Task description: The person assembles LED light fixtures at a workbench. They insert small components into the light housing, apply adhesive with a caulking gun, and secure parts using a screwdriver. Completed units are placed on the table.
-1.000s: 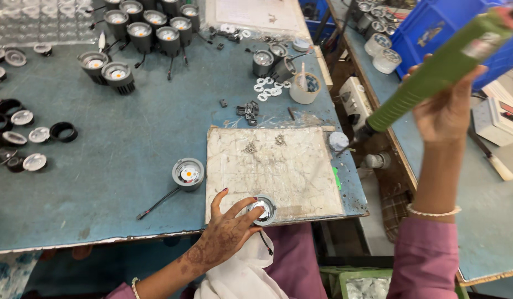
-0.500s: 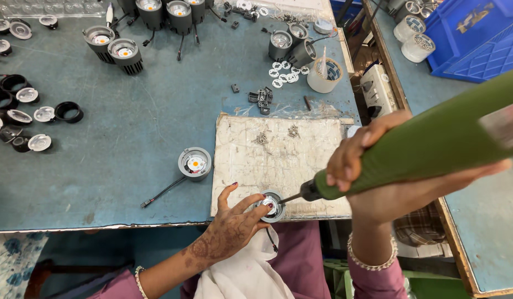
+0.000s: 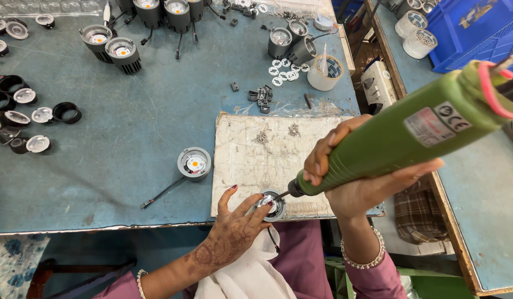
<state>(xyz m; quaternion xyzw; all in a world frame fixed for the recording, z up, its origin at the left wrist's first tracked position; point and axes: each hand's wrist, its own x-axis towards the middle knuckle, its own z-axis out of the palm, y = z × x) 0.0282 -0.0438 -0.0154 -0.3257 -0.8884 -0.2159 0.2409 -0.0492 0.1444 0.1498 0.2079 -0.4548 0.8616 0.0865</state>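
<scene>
My right hand (image 3: 353, 180) grips a long green electric screwdriver (image 3: 400, 135), tilted so its bit points down-left into a small round grey lamp housing (image 3: 272, 204). That housing rests on the near edge of a worn whitish work board (image 3: 267, 160). My left hand (image 3: 231, 232) steadies the housing, with fingertips touching its rim. A second round lamp housing (image 3: 194, 163) with an orange centre and a black cable lies just left of the board. Small screws (image 3: 261, 137) lie on the board's far part.
Several finned lamp bodies (image 3: 122, 54) stand at the back of the blue-green table (image 3: 118, 166). Black rings and reflectors (image 3: 40, 113) lie at the left edge. A tape roll (image 3: 327, 72) and white rings sit behind the board. Blue crates (image 3: 472, 27) stand on the right bench.
My right hand brought the green screwdriver from high at the right down to the housing. Its bit now sits in the housing. My left hand stayed on the housing.
</scene>
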